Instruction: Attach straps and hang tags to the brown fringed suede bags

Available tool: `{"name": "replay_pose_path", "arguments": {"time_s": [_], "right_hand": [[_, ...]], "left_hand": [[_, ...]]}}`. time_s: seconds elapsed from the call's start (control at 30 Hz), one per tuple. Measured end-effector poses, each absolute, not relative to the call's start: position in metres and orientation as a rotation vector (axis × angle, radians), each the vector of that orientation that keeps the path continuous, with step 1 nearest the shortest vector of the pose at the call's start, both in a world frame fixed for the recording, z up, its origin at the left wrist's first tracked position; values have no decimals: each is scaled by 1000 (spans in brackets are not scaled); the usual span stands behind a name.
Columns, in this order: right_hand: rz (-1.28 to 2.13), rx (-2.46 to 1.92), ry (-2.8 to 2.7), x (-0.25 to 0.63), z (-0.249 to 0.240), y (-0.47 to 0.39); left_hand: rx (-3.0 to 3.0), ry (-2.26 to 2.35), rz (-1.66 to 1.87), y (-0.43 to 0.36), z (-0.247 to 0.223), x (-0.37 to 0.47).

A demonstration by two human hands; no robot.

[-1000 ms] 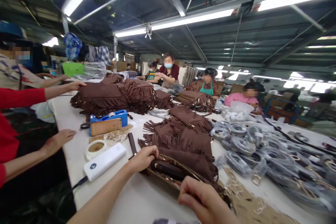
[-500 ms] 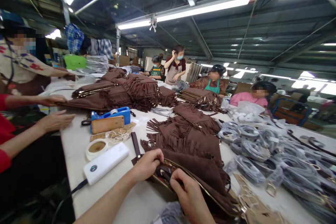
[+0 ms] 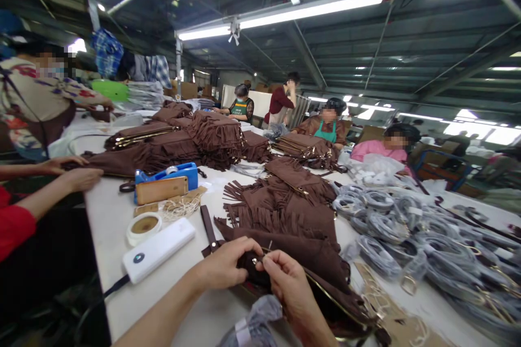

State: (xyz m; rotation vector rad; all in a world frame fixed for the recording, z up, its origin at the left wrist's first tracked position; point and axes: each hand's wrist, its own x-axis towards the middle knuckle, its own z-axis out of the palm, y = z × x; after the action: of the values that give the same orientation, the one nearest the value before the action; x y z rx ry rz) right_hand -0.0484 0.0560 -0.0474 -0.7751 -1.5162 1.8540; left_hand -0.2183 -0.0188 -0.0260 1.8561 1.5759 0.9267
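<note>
Both hands pinched the near end of the bag (image 3: 309,260), low centre of the frame: the left hand (image 3: 223,265) closed over its dark corner, the right hand (image 3: 287,282) nipping a small metal fitting there. A second before, the right hand had lain lower right, off that fitting; it had since come in beside the left, so the work had narrowed to the hardware. The bag was soft brown suede, fringed, gold-rimmed. A white power bank (image 3: 158,249) lay left.

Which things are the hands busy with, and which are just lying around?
Busy with:
left hand
right hand
brown fringed bag

Lying about:
white power bank
tape roll
phone
blue tape dispenser
wrapped grey straps
</note>
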Motion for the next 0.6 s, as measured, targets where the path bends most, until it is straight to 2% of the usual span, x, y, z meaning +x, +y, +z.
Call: {"name": "replay_pose_path", "arguments": {"time_s": [0.37,0.6], "right_hand": [[1902,-715,-1369,-46,-41,59],[1906,-716,-1651,-24,-24,57]], "left_hand": [[1951,1803,820,-9,-34,-208],[1960,1814,815,-6,-35,-209]]}}
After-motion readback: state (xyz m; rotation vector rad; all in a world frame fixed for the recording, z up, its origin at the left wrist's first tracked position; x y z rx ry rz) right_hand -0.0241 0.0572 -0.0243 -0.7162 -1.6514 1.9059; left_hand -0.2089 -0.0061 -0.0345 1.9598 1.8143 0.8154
